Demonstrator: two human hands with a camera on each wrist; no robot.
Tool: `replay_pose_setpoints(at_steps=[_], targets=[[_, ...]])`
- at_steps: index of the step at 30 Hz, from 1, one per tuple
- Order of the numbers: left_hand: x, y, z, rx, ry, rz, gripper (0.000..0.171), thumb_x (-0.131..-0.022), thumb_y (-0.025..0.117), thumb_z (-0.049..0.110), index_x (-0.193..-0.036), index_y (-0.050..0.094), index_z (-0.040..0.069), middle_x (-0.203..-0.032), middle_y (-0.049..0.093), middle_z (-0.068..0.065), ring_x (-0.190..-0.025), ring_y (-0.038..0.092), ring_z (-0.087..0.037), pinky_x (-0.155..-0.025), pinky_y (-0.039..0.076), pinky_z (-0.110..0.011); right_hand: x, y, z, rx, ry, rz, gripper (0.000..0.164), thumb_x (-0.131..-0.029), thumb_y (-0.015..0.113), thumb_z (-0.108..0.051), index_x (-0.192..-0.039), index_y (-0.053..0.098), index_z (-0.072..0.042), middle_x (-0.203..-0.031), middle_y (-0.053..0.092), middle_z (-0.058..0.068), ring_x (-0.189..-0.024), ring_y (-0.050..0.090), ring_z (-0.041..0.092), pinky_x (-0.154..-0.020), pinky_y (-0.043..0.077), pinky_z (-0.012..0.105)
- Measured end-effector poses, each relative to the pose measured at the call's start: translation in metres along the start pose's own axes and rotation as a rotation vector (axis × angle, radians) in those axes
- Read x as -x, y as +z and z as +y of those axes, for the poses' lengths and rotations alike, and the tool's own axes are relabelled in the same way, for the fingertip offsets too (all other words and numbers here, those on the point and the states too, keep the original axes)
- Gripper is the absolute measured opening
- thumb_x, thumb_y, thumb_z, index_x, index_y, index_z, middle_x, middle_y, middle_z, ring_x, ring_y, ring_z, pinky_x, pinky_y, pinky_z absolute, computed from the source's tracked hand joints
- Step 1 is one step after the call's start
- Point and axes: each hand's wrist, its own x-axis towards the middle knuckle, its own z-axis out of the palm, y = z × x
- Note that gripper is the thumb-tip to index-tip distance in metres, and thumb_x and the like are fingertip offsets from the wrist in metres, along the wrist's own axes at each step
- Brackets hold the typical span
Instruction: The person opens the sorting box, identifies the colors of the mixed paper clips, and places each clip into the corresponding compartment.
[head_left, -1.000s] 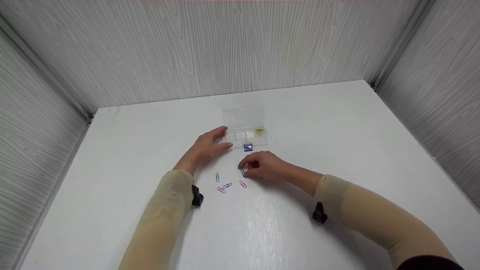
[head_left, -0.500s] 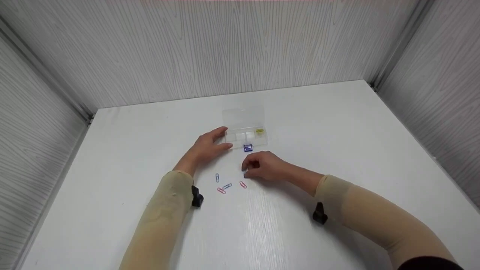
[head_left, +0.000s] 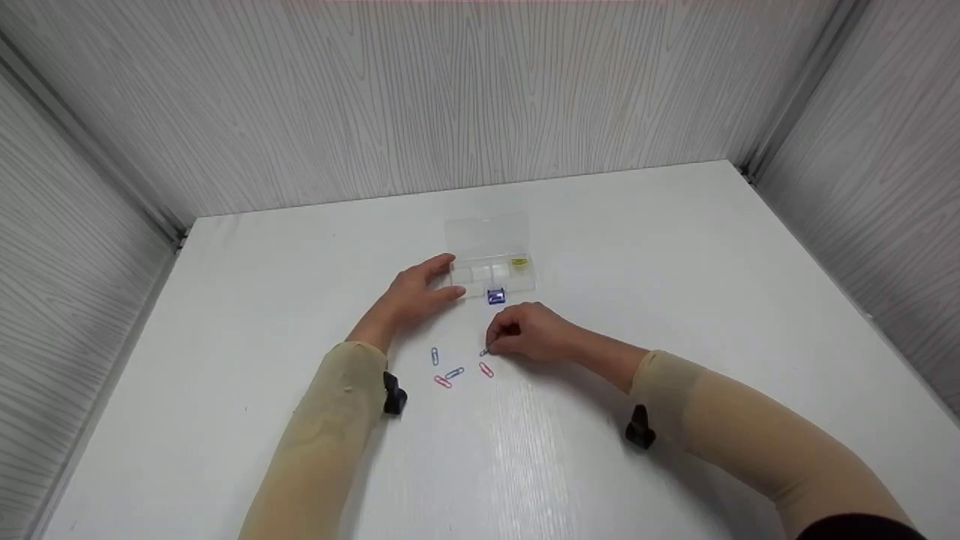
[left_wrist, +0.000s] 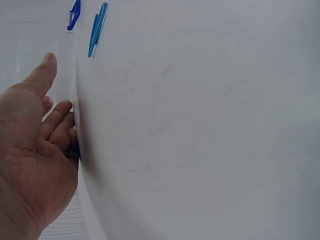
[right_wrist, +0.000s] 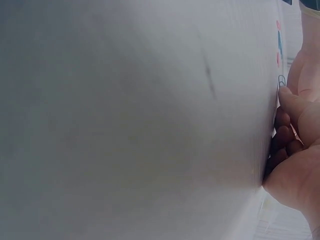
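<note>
In the head view, my left hand (head_left: 418,291) holds the left end of a clear plastic compartment box (head_left: 474,291), thumb at the front edge and fingers at the back. The box's transparent lid (head_left: 486,234) is raised behind it. A blue latch (head_left: 496,295) sits at its front, and something yellow (head_left: 519,262) lies in the back right compartment. My right hand (head_left: 531,331) pinches a blue paper clip (head_left: 484,352) between thumb and fingertips, low over the table. From the right wrist view, the clip's looped end (right_wrist: 281,80) sticks out past the thumb.
Loose paper clips lie on the white table (head_left: 480,465) between my forearms: a blue one (head_left: 434,356) at left, another blue one (head_left: 454,372), a pink one (head_left: 443,382) beside it, and a pink one (head_left: 486,370) near my right hand. Grained panels (head_left: 450,97) enclose the table.
My right fingertips have drawn closer together and shifted slightly right. The blue paper clip has turned in them, its end now pointing left. My left hand and the box have stayed in place.
</note>
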Motion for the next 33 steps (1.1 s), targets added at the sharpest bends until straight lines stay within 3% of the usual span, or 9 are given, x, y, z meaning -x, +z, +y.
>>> replay_pose_setpoints(at_steps=[9,19,24,33], targets=[[0.001,0.0,-0.001,0.024,0.009,-0.002,0.074,-0.101,0.069,0.048,-0.166,0.039,0.03,-0.167,0.044,0.003,-0.159,0.028,-0.026,-0.129,0.021,-0.048,0.002,-0.002,-0.001,-0.04,-0.006,-0.007,0.004,-0.099,0.078,-0.021,-0.098,0.081,-0.019,-0.09,0.073,-0.009,-0.089,0.06,0.012,-0.081,0.049,0.027],[0.0,-0.001,-0.002,0.005,0.027,-0.005,0.074,-0.101,0.068,0.05,-0.166,0.039,0.03,-0.167,0.044,0.002,-0.159,0.028,-0.026,-0.129,0.02,-0.048,-0.001,-0.011,-0.002,-0.137,0.01,0.029,0.007,-0.098,0.079,-0.021,-0.1,0.081,-0.015,-0.087,0.071,-0.003,-0.077,0.056,0.014,-0.065,0.045,0.024],[0.0,0.0,-0.002,0.019,0.02,-0.002,0.074,-0.101,0.068,0.051,-0.166,0.039,0.031,-0.167,0.043,0.004,-0.159,0.028,-0.025,-0.129,0.02,-0.049,-0.002,-0.021,-0.005,-0.133,0.022,0.073,0.006,-0.099,0.078,-0.023,-0.101,0.081,-0.018,-0.091,0.072,-0.003,-0.082,0.057,0.016,-0.068,0.045,0.025],[0.002,0.0,0.0,0.038,0.004,-0.006,0.074,-0.101,0.069,0.048,-0.166,0.038,0.029,-0.167,0.042,0.003,-0.159,0.027,-0.024,-0.129,0.019,-0.048,-0.007,-0.045,-0.006,-0.143,-0.018,0.206,0.008,-0.1,0.077,-0.018,-0.104,0.08,-0.013,-0.097,0.072,0.0,-0.091,0.057,0.019,-0.077,0.048,0.029]])
